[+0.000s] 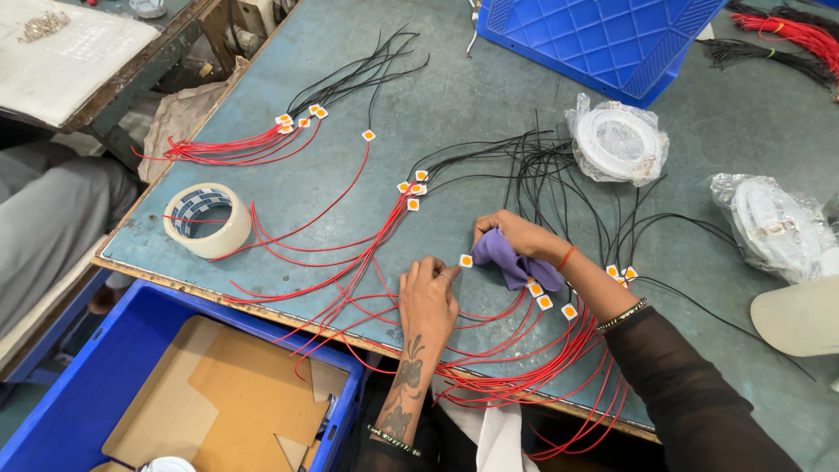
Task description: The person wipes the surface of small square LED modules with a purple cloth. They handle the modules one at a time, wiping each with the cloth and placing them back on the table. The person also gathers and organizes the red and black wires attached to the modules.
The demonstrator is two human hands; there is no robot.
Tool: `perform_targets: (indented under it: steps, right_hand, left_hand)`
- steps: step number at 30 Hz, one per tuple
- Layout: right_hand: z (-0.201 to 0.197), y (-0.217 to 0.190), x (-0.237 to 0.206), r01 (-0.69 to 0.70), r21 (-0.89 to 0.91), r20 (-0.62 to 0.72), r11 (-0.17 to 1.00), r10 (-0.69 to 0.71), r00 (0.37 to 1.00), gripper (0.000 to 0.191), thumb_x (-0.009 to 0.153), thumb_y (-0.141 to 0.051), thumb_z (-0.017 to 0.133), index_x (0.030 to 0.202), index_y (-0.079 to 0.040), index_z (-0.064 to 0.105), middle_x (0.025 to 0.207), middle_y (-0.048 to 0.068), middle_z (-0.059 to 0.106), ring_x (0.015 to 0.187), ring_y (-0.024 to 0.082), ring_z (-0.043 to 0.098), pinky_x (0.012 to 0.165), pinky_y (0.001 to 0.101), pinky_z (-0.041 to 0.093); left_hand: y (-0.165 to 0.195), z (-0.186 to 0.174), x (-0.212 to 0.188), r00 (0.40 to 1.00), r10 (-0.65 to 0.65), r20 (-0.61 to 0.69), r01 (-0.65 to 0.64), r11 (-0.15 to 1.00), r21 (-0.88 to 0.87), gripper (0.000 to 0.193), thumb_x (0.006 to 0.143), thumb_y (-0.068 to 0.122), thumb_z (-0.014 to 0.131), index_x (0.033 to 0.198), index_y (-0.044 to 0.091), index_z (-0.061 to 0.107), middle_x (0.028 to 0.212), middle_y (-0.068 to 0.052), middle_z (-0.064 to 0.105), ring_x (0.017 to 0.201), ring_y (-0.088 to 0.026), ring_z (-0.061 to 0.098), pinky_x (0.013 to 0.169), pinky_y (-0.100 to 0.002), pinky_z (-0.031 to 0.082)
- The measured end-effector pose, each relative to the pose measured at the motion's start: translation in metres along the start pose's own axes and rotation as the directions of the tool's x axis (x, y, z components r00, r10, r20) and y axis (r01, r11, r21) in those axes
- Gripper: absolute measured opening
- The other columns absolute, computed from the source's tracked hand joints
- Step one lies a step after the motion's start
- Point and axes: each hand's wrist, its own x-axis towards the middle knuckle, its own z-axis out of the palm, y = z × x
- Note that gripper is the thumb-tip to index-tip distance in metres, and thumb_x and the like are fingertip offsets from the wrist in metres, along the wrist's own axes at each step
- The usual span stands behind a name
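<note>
Purple cloth (pixel 516 262) sat bunched in your right hand (pixel 511 234), the fingers curled tight around it near the front middle of the desk (pixel 454 87). Your left hand (pixel 428 293) lay just beside it, palm down, its fingertips pinching the small white square chip with the orange centre (pixel 466 260), which rested on the desk surface between the two hands and close against the cloth. So the left grip was closed on the chip and the right grip was closed on the cloth.

Red wires (pixel 350 262) ran from that chip and its neighbours back over the desk's front edge, and black wires (pixel 559 175) fanned away behind your right hand. More of the same chips (pixel 415 188) lay in a cluster farther up the desk, and another cluster (pixel 301 118) lay near the left edge. A roll of tape (pixel 208 220) stood at the left. Two bagged white round fittings (pixel 619 140) lay to the right, and a blue crate (pixel 594 39) stood at the far side.
</note>
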Motion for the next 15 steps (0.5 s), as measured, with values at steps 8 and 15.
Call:
perform_targets:
  steps: [8, 15]
  right_hand:
    - [0.003, -0.004, 0.0, 0.01, -0.058, -0.039, 0.998, -0.012, 0.999, 0.009, 0.073, -0.008, 0.072, 0.075, 0.001, 0.069, 0.081, 0.003, 0.069, 0.076, 0.01, 0.062, 0.071, 0.028, 0.051]
    - [0.012, -0.016, -0.004, -0.17, -0.078, -0.137, 0.982, 0.158, 0.978, 0.012, 0.076, -0.01, 0.072, 0.073, 0.0, 0.067, 0.071, 0.004, 0.067, 0.07, 0.011, 0.058, 0.063, 0.0302, 0.048]
  left_hand:
    - [0.0, 0.0, -0.001, 1.0, 0.003, 0.01, -0.003, 1.0, -0.002, 0.038, 0.074, -0.006, 0.067, 0.107, 0.009, 0.079, 0.096, -0.007, 0.061, 0.095, -0.027, 0.059, 0.085, -0.042, 0.045]
    - [0.0, 0.001, -0.002, 1.0, 0.009, 0.013, -0.009, 1.0, 0.014, 0.038, 0.074, -0.005, 0.067, 0.108, 0.009, 0.079, 0.097, -0.007, 0.062, 0.095, -0.026, 0.059, 0.084, -0.042, 0.045]
